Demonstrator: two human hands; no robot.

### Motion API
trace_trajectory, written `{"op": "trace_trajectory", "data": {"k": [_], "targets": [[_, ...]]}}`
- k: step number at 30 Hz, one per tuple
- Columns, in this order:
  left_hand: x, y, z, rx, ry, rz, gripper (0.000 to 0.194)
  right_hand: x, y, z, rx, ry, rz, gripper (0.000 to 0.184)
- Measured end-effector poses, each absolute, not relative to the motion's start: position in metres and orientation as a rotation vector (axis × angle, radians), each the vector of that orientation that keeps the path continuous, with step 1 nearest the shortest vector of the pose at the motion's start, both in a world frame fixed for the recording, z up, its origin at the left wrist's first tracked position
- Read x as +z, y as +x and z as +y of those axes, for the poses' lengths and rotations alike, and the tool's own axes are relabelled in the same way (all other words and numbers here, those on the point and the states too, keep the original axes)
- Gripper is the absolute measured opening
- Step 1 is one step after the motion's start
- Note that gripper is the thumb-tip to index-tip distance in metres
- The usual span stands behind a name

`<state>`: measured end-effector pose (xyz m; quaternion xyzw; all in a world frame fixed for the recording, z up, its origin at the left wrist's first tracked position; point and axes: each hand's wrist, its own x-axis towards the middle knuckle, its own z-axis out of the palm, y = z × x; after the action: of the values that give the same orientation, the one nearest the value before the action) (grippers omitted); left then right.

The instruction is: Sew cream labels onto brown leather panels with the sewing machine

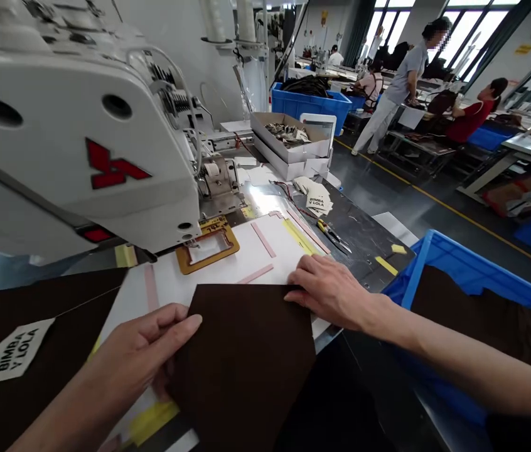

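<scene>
A dark brown fabric panel (pixel 246 351) is held in front of me by its two upper corners. My left hand (pixel 152 345) pinches its left edge, thumb on top. At the upper right corner, my right hand (pixel 324 285) grips the panel between thumb and fingers. Just beyond the panel, an amber frame clamp (pixel 207 243) lies under the head of a white sewing machine (pixel 58 144). To the left, another brown fabric piece (pixel 72 289) carries a white label (pixel 16 351) reading "BIMBA Y LOLA", with a thread running from it.
Snips (pixel 334 237) and a pile of white labels (pixel 315 196) lie on the table's right side. Behind them stands a cardboard box (pixel 291 141) of labels. A blue crate (pixel 428 251) with brown fabric is at right. Several people work farther back.
</scene>
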<state>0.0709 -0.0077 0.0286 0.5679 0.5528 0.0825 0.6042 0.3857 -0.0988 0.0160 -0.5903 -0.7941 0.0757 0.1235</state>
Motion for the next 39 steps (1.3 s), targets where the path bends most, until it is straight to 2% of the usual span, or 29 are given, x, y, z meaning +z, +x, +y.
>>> {"op": "trace_trajectory", "data": {"k": [6, 11, 14, 17, 22, 27, 34, 39], "targets": [[0.046, 0.059, -0.017, 0.078, 1.272, 1.198, 0.068, 0.015, 0.375, -0.091, 0.365, -1.688, -2.21, 0.02], [0.025, 0.046, 0.0, 0.085, 1.331, 1.234, 0.072, 0.024, 0.364, -0.062, 0.733, -1.744, -1.868, 0.007], [0.016, 0.043, 0.012, 0.054, 1.576, 1.295, 0.065, 0.025, 0.36, -0.04, 0.807, -1.777, -1.882, 0.014], [0.018, 0.045, 0.02, 0.028, 1.673, 1.345, 0.06, 0.021, 0.361, -0.017, 0.793, -1.739, -1.96, 0.024], [0.025, 0.05, 0.041, -0.025, 1.701, 1.391, 0.054, 0.012, 0.363, 0.022, 0.794, -1.737, -1.95, 0.022], [0.026, 0.054, 0.068, -0.044, 1.73, 1.386, 0.054, 0.008, 0.36, 0.05, 0.757, -1.716, -1.912, 0.026], [0.02, 0.06, 0.099, 0.118, 1.856, 1.467, 0.037, -0.008, 0.357, 0.077, 0.591, -1.754, -1.89, 0.011], [0.025, 0.052, 0.088, 0.22, 1.972, 1.559, 0.057, 0.0, 0.367, 0.045, 0.243, -1.637, -2.041, 0.023]]}}
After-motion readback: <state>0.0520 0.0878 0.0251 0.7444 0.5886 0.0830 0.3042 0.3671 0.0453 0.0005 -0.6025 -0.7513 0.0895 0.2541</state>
